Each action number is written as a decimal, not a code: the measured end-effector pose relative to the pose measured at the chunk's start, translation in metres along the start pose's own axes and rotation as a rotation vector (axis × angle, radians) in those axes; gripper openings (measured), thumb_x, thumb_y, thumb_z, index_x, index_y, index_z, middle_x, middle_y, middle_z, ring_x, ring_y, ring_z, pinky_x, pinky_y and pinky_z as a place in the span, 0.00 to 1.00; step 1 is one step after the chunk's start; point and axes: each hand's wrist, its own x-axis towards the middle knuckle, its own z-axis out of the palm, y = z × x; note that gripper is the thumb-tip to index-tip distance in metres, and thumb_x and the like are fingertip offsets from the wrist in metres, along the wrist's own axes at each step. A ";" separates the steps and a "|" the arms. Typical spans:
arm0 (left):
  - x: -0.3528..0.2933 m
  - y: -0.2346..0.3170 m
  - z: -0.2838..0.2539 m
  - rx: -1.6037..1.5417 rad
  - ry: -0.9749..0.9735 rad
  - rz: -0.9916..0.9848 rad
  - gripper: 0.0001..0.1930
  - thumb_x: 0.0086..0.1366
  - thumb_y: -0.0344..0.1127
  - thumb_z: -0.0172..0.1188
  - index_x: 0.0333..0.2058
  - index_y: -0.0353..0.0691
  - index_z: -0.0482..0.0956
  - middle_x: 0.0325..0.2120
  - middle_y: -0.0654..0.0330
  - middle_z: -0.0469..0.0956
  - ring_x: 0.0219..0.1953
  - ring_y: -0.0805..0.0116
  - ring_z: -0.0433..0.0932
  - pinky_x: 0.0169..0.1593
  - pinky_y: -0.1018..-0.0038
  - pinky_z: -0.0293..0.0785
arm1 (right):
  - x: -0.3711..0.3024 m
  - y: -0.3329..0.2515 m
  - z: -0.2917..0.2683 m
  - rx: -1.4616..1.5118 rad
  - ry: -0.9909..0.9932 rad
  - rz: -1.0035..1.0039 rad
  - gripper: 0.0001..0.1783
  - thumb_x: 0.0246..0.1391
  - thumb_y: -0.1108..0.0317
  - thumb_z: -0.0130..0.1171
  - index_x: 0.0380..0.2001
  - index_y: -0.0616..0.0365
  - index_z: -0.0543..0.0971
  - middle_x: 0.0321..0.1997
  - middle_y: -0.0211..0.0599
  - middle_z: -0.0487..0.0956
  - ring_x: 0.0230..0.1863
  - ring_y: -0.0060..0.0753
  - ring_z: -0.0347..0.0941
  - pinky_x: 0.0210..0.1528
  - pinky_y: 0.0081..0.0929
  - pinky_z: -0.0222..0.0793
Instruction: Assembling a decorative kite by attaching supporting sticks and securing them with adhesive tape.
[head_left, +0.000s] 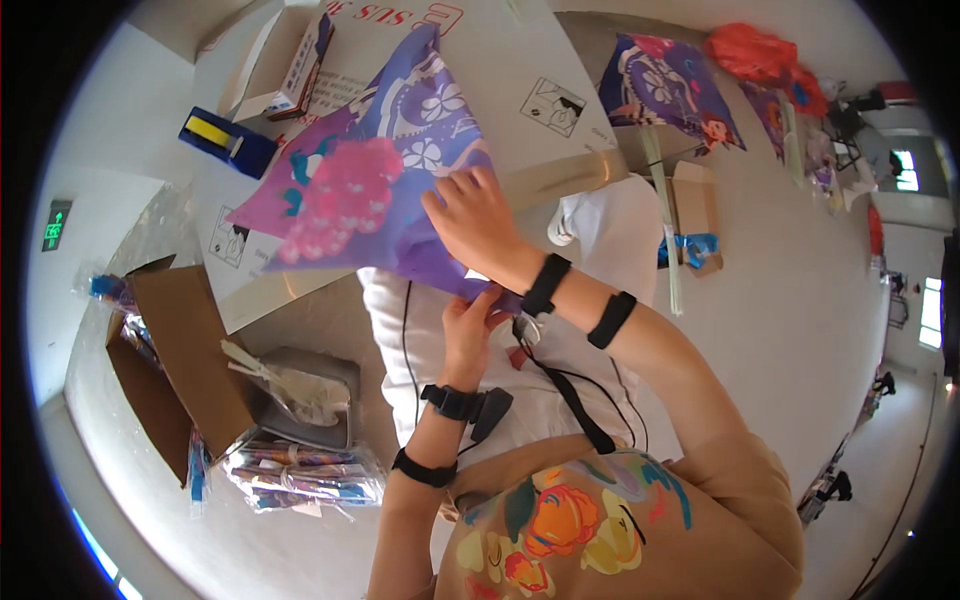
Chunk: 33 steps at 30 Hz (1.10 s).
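Note:
A purple and blue printed kite point(420, 215) with a pink flower cluster and white blossoms lies over the white board in front of me and hangs toward my lap. With its fingers closed, my left hand point(470, 335) pinches the kite's near corner. Just above, my right hand point(472, 225) is curled in on the kite's right edge; its thumb and what lies under the fingers are hidden. Black straps circle both wrists and forearms. A blue tape dispenser point(228, 142) with yellow inside stands left of the kite.
An open cardboard box point(185, 365) stands at the left, beside a grey bin point(355, 385) and plastic-wrapped bundles point(300, 478). A small carton point(285, 65) rests on the board. Rightward lie another printed kite point(672, 90), pale thin rods point(663, 200) and a red plastic bag point(750, 52).

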 end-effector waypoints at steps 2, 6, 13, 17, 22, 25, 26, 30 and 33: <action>0.003 -0.004 -0.009 -0.038 0.030 0.035 0.08 0.65 0.30 0.54 0.40 0.32 0.77 0.35 0.57 0.81 0.34 0.68 0.82 0.37 0.75 0.79 | 0.013 0.012 -0.010 0.105 -0.071 0.098 0.16 0.45 0.67 0.60 0.40 0.59 0.78 0.40 0.40 0.79 0.49 0.42 0.74 0.54 0.38 0.65; 0.006 0.004 -0.015 -0.126 0.001 0.045 0.08 0.62 0.27 0.58 0.41 0.36 0.77 0.36 0.61 0.81 0.34 0.71 0.81 0.36 0.77 0.77 | 0.010 0.071 -0.021 0.855 0.319 0.735 0.08 0.48 0.67 0.60 0.32 0.56 0.82 0.26 0.32 0.79 0.27 0.27 0.76 0.28 0.23 0.69; 0.023 0.015 -0.008 0.050 0.022 0.087 0.10 0.63 0.26 0.56 0.43 0.32 0.76 0.39 0.57 0.80 0.39 0.68 0.81 0.42 0.72 0.79 | -0.102 0.139 -0.005 1.433 0.354 1.330 0.11 0.53 0.64 0.58 0.39 0.53 0.78 0.32 0.27 0.78 0.32 0.19 0.73 0.36 0.19 0.67; 0.028 0.018 -0.008 0.019 -0.007 0.062 0.12 0.62 0.26 0.56 0.45 0.32 0.74 0.40 0.56 0.80 0.39 0.67 0.81 0.44 0.71 0.78 | -0.119 0.141 0.026 1.245 0.400 1.204 0.16 0.54 0.66 0.59 0.46 0.56 0.73 0.39 0.31 0.77 0.37 0.24 0.72 0.40 0.24 0.68; 0.022 0.027 -0.015 -0.002 0.048 0.096 0.11 0.61 0.26 0.58 0.43 0.34 0.75 0.37 0.59 0.80 0.36 0.72 0.80 0.40 0.74 0.79 | -0.074 0.134 0.025 0.760 0.634 0.914 0.14 0.58 0.66 0.58 0.45 0.57 0.73 0.43 0.34 0.77 0.39 0.25 0.72 0.41 0.26 0.68; 0.017 0.028 -0.031 -0.007 0.100 0.122 0.11 0.61 0.25 0.57 0.43 0.33 0.75 0.38 0.59 0.80 0.36 0.71 0.80 0.39 0.74 0.79 | -0.049 0.145 0.012 1.246 0.605 1.109 0.13 0.59 0.62 0.58 0.43 0.56 0.74 0.39 0.33 0.78 0.38 0.24 0.73 0.39 0.23 0.67; 0.016 0.028 -0.034 -0.017 0.126 0.136 0.11 0.61 0.25 0.57 0.43 0.33 0.75 0.38 0.59 0.80 0.35 0.71 0.80 0.38 0.75 0.79 | -0.044 0.149 0.010 1.249 0.606 1.106 0.13 0.59 0.62 0.58 0.43 0.56 0.74 0.39 0.33 0.78 0.38 0.24 0.73 0.39 0.23 0.67; 0.017 0.025 -0.042 -0.040 0.130 0.167 0.10 0.62 0.27 0.57 0.43 0.33 0.75 0.36 0.59 0.80 0.33 0.71 0.81 0.36 0.76 0.78 | -0.036 0.151 0.006 1.339 0.546 1.087 0.13 0.60 0.58 0.57 0.39 0.56 0.75 0.38 0.32 0.79 0.40 0.25 0.75 0.39 0.22 0.67; 0.022 0.022 -0.038 0.035 0.154 0.112 0.10 0.62 0.28 0.58 0.42 0.33 0.75 0.35 0.59 0.81 0.33 0.72 0.81 0.35 0.76 0.78 | -0.040 0.140 0.012 1.370 0.544 1.014 0.16 0.58 0.60 0.59 0.45 0.57 0.73 0.41 0.34 0.78 0.43 0.30 0.76 0.42 0.26 0.69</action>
